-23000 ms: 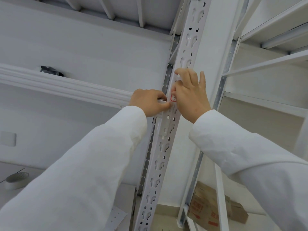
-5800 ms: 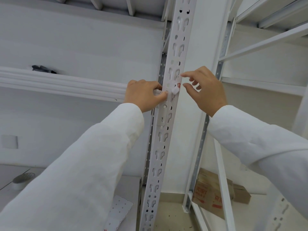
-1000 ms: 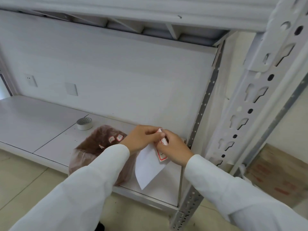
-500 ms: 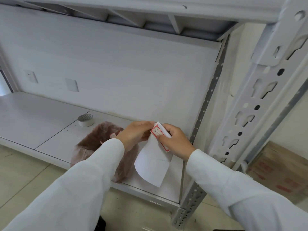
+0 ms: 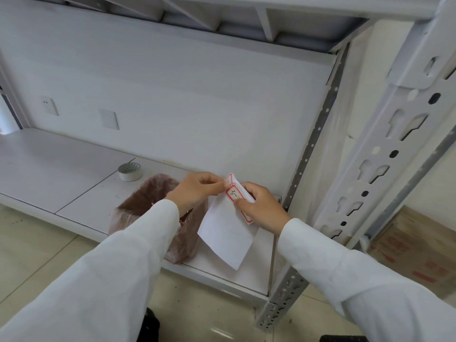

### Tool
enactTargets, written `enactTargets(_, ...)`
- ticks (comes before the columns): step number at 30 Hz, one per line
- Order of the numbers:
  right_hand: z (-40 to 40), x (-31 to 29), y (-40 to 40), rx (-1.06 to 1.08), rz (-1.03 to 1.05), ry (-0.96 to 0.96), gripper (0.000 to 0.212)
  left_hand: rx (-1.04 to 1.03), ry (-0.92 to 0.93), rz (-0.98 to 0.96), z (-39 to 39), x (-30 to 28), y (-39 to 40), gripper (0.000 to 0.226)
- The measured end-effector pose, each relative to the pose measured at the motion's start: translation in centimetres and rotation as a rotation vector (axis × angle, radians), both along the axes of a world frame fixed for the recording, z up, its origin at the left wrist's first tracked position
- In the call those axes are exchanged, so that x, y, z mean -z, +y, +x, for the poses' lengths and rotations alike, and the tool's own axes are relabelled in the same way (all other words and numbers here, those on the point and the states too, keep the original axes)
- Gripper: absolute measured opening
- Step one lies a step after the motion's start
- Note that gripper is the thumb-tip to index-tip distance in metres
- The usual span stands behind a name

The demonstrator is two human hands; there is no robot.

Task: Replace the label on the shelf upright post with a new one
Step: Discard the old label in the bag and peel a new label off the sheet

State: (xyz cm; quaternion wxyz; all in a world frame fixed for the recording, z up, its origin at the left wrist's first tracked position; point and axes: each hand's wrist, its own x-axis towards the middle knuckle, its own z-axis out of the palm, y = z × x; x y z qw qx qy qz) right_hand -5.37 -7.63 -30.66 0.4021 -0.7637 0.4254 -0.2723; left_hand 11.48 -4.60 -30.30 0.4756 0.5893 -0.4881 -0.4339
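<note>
I hold a white label sheet [image 5: 225, 230] folded over at its top, above the lower shelf. Red-bordered labels run along its right edge. My left hand [image 5: 197, 190] pinches the topmost red-bordered label [image 5: 229, 180] at the fold. My right hand [image 5: 261, 208] grips the sheet's right edge, thumb on the label strip [image 5: 234, 193]. The white slotted shelf upright post [image 5: 385, 154] rises at the right, a little apart from both hands.
A brownish plastic bag [image 5: 148, 196] stands open on the lower shelf [image 5: 61, 178] under my left hand. A roll of white tape [image 5: 129, 171] lies behind it. Cardboard boxes [image 5: 419, 255] sit on the floor at the right. A grey perforated rear post [image 5: 311, 144] stands behind.
Earlier both hands worked at the label spot high on the post. In the last second the sheet and both hands rose slightly, and my left fingers moved onto the top label at the fold.
</note>
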Motion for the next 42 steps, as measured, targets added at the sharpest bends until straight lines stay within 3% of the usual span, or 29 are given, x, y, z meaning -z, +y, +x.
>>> enactTargets(9,0.4,0.5,0.1,-0.035,0.003,0.047,0.011,0.046,-0.086,0.04,0.3,-0.1,0.1,0.012)
enactTargets(14,0.4,0.9,-0.3,-0.015,-0.044,0.08,0.01,-0.135,-0.108,0.002,0.8,0.0,-0.4,0.016)
enactTargets(16,0.2,1.5,-0.7,0.021,-0.139,0.166,0.004,-0.245,-0.137,-0.029,1.5,0.4,-0.6,0.018)
enactTargets(19,-0.1,2.2,-1.2,0.056,-0.325,0.342,0.016,-0.381,-0.21,-0.032,2.7,0.9,-0.8,0.019)
enactTargets(24,0.2,5.2,-2.2,0.021,-0.482,0.551,0.031,-0.406,-0.31,-0.021,4.0,1.3,-0.5,0.022)
enactTargets(27,0.4,9.4,-3.3,-0.118,-0.3,0.858,0.04,-0.376,-0.347,-0.021,4.2,1.4,-0.2,0.024)
enactTargets(31,0.4,15.4,-3.2,-0.368,0.13,1.133,0.064,-0.336,-0.38,-0.017,4.9,1.7,0.2,0.021)
enactTargets(34,0.5,17.1,-2.7,-0.418,0.194,1.282,0.08,-0.321,-0.422,0.014,5.5,1.8,0.3,0.022)
enactTargets(36,0.8,16.4,-3.0,-0.41,0.196,1.256,0.08,-0.312,-0.407,0.008,5.7,1.6,0.4,0.024)
enactTargets(38,1.6,14.7,-3.3,-0.355,0.167,1.115,0.069,-0.29,-0.351,0.002,5.8,1.4,0.4,0.035)
enactTargets(40,2.7,11.6,-3.3,-0.209,0.111,0.803,0.05,-0.226,-0.268,0.033,5.7,1.2,0.6,0.042)
enactTargets(42,4.0,7.5,-2.7,-0.061,0.117,0.375,0.027,-0.144,-0.183,0.053,5.4,0.9,0.8,0.044)
